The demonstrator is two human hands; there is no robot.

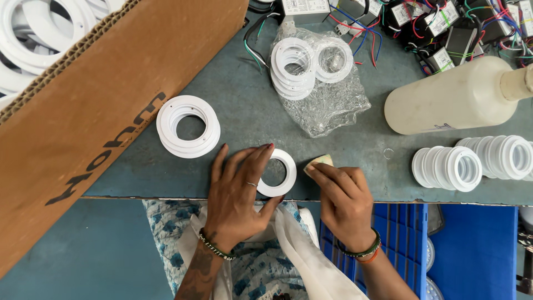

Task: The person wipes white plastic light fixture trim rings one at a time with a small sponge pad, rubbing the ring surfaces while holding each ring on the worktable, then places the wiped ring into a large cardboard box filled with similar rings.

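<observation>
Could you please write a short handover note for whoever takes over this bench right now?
Left hand: flat on a single white ring at the table's front edge, pinning it.
Right hand: fingertips press a small yellowish sponge beside that ring.
Nearby: ring stack to the left, more rings on a plastic bag, a sideways row at right, white bottle lying behind.
Done or left: cannot tell which rings are finished.

Lying smooth and matt, white plastic ring; sitting crinkled and glossy, clear plastic bag; showing rough brown corrugated cardboard, box flap; looking dull and scuffed, painted tabletop; appearing matt, cream plastic bottle
</observation>
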